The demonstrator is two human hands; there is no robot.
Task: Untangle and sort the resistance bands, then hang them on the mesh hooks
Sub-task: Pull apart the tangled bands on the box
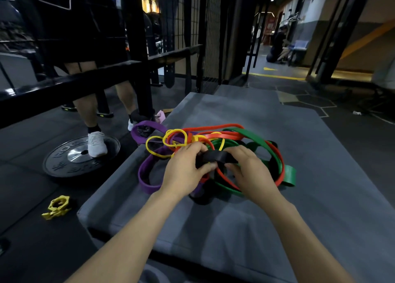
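A tangled heap of resistance bands lies on a grey padded platform (pixel 267 137). In it are purple bands (pixel 147 177), thin yellow bands (pixel 154 151), red-orange bands (pixel 230 126) and green bands (pixel 289 176). A wide black band (pixel 215 155) rises out of the middle of the heap. My left hand (pixel 183 169) grips its left end with curled fingers. My right hand (pixel 250 169) holds its right end between thumb and fingers. Much of the black band is hidden under the other bands and my hands.
A black mesh panel (pixel 210 32) stands behind the platform. Left of the platform, on the dark floor, lie a black weight plate (pixel 62 161) and a yellow barbell collar (pixel 57 207). A person in white shoes (pixel 96 144) stands on the plate behind black rack bars (pixel 70 84).
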